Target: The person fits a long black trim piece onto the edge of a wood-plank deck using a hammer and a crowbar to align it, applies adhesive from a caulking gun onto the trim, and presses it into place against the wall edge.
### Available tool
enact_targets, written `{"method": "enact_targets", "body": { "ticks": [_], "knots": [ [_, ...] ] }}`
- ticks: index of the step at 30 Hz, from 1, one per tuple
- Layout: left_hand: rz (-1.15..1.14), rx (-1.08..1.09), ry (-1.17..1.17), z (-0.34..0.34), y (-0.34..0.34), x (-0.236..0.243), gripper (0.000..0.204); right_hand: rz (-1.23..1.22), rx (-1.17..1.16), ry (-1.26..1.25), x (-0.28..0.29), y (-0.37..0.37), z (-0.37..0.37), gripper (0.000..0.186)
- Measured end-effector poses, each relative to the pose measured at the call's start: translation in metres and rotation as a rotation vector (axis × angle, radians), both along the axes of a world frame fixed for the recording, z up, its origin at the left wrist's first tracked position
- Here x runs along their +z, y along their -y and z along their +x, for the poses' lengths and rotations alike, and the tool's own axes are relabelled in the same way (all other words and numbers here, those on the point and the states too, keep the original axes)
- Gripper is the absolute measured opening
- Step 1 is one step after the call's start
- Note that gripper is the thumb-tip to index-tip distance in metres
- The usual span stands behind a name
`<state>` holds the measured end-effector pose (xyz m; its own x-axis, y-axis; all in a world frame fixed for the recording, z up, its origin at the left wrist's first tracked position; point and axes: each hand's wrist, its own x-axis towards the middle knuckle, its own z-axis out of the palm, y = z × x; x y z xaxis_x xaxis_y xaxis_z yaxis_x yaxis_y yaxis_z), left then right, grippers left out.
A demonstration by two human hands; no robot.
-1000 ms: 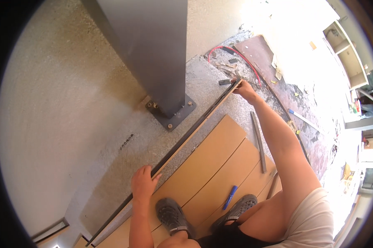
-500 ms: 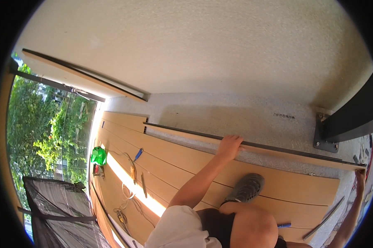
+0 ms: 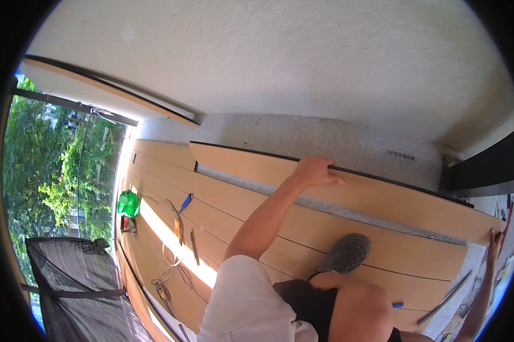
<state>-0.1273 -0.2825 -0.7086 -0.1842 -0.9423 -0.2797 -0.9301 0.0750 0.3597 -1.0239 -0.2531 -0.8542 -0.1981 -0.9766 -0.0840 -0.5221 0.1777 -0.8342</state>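
A long tan decking board (image 3: pixel 388 192) with a dark grooved edge lies tilted over the concrete strip, between the wall and the laid boards (image 3: pixel 257 225). My left hand (image 3: pixel 315 172) is wrapped over its far edge near the middle, the thumb on its face. At the board's right end, my right hand (image 3: pixel 494 236) grips the near corner; some of its fingers are hidden. A gap of bare concrete shows between this board and the nearest laid one. My shoe (image 3: pixel 348 253) rests on the laid boards below it.
A dark metal post (image 3: pixel 488 165) stands at the right. Another board (image 3: pixel 114 91) leans on the wall at the far left. On the deck lie a blue-handled tool (image 3: pixel 187 202), cables (image 3: pixel 163 288) and a green bag (image 3: pixel 128 203). A dark strip (image 3: pixel 448 299) lies at lower right.
The board has turned from standing on its edge to lying flatter, so its broad tan face now shows. Both hands have stayed on it, and the view has shifted slightly.
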Motion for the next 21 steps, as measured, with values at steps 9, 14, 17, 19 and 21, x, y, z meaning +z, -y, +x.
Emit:
{"method": "enact_targets", "body": {
  "ticks": [9, 14, 17, 19, 21],
  "knots": [
    [0.222, 0.052, 0.098, 0.036, 0.009, -0.03, 0.083, 0.162, 0.079, -0.112, 0.024, 0.019, 0.087, 0.062],
    [0.261, 0.079, 0.064, 0.05, 0.018, -0.055, 0.084, 0.185, 0.062, -0.168, 0.005, 0.027, 0.079, 0.059],
    [0.31, 0.075, 0.05, 0.056, 0.025, -0.062, 0.085, 0.214, 0.06, -0.247, 0.0, 0.028, 0.075, 0.062],
    [0.362, 0.084, 0.052, 0.062, 0.024, -0.064, 0.085, 0.225, 0.126, -0.257, 0.002, 0.026, 0.098, 0.063],
    [0.396, 0.064, 0.109, 0.065, 0.026, -0.067, 0.087, 0.243, 0.132, -0.348, 0.008, 0.026, 0.109, 0.064]
  ]
}}
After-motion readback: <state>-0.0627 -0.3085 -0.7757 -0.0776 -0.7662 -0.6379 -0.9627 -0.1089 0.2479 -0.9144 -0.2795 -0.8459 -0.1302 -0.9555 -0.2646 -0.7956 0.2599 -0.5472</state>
